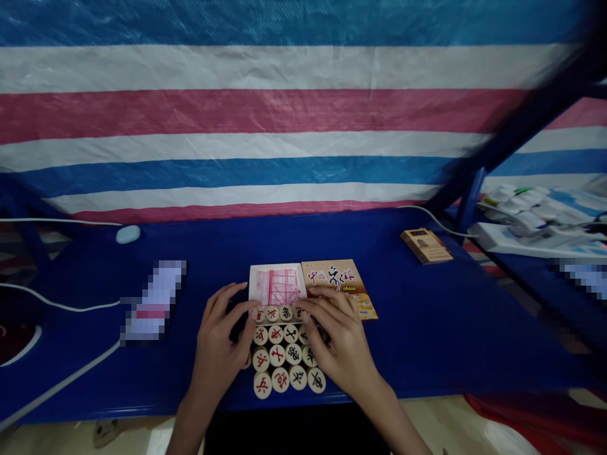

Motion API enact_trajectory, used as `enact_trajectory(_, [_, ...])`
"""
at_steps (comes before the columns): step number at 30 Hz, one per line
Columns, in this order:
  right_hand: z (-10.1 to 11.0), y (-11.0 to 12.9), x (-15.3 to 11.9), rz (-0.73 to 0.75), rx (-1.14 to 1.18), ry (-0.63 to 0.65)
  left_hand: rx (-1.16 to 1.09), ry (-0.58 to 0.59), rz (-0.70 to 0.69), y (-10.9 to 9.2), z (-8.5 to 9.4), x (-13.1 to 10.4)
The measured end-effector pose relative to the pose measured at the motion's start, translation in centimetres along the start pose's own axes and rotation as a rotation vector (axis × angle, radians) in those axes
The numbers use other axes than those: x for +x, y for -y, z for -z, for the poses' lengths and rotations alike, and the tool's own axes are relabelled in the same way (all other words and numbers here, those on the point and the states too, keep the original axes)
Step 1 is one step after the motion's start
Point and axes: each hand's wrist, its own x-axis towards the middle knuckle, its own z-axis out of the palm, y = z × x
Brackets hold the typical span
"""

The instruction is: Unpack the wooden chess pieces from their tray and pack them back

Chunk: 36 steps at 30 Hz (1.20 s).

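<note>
A row of round Chinese chess pieces point(272, 313) with red and black characters lies at the near end of a shallow white box point(253, 284). My left hand point(225, 332) presses thumb and finger against the row's left end. From the other side, my right hand point(339, 335) pinches the right end of the same row. Closer to me, more Chinese chess pieces point(277, 355) lie in rows on the blue table, partly hidden by my fingers. Pink lines cross the floor of the box. Its printed lid point(332, 273) lies to the right, partly behind my right hand.
On the blue table point(427, 335), a cigarette pack point(427, 246) lies at back right. At left are a blurred-out phone point(154, 303), white cables and a pale blue case point(128, 234). A power strip point(512, 240) sits far right. Striped sheeting point(265, 114) hangs behind.
</note>
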Motion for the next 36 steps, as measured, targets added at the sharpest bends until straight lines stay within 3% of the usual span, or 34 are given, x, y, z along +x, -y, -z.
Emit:
enact_trajectory(7, [-0.1,0.1,-0.1,0.023,0.018,0.041,-0.007,0.029,-0.005,-0.3,0.1,0.1])
enact_trajectory(12, [0.6,0.1,-0.3,0.004,0.065,-0.105,-0.058,-0.135,0.038,-0.7,1.2,-0.1])
enact_trajectory(14, [1.3,-0.1,-0.8,-0.017,0.061,-0.139,-0.067,-0.134,0.049,-0.6,1.9,-0.8])
enact_trajectory(16, [2.1,-0.3,-1.9,-0.019,0.057,-0.112,-0.078,-0.092,0.039,-0.6,2.6,-1.7])
enact_trajectory(20, [3.4,-0.3,-4.9,0.031,0.093,0.065,-0.083,-0.021,-0.054,-1.1,3.6,-3.7])
enact_trajectory(24, [3.5,-0.1,-7.3,0.078,0.078,0.137,-0.048,-0.009,-0.159,-1.8,3.8,-5.3])
enact_trajectory(29, [2.9,-0.2,-7.6,0.086,0.053,0.138,0.018,-0.026,-0.214,-1.8,3.4,-6.3])
enact_trajectory(36, [2.6,0.0,-7.3,0.093,0.043,0.154,0.102,-0.073,-0.352,-1.8,2.8,-5.6])
